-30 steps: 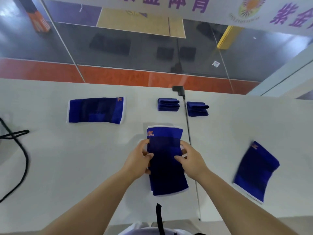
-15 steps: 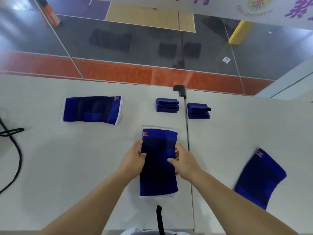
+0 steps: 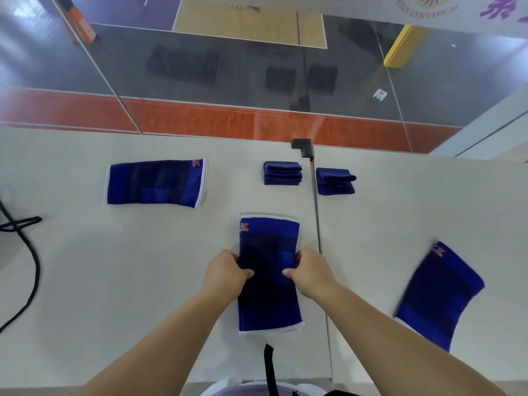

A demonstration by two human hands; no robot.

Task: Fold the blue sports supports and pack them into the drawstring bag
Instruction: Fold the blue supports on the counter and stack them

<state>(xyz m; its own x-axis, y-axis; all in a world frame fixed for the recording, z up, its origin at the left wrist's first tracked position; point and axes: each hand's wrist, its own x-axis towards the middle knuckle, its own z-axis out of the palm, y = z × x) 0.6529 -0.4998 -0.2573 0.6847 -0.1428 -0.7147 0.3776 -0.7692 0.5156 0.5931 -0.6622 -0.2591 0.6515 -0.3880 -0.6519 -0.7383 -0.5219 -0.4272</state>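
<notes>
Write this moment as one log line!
step: folding | left hand: pinching flat support | right hand: pinching it | folded supports: two

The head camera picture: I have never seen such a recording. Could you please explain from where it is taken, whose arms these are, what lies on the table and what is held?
There is no machine here. A person wears a camera on the head, and it looks forward and down, so the two bare arms come in from the bottom edge.

The left hand and the right hand pinch the two long sides of a flat blue support, which lies on the white table straight in front of the person.

Three kinds of things lie around it: another flat support on the far left, one tilted on the right, and two small folded supports at the back. A black cord lies at the left edge. I cannot make out a drawstring bag with certainty.
</notes>
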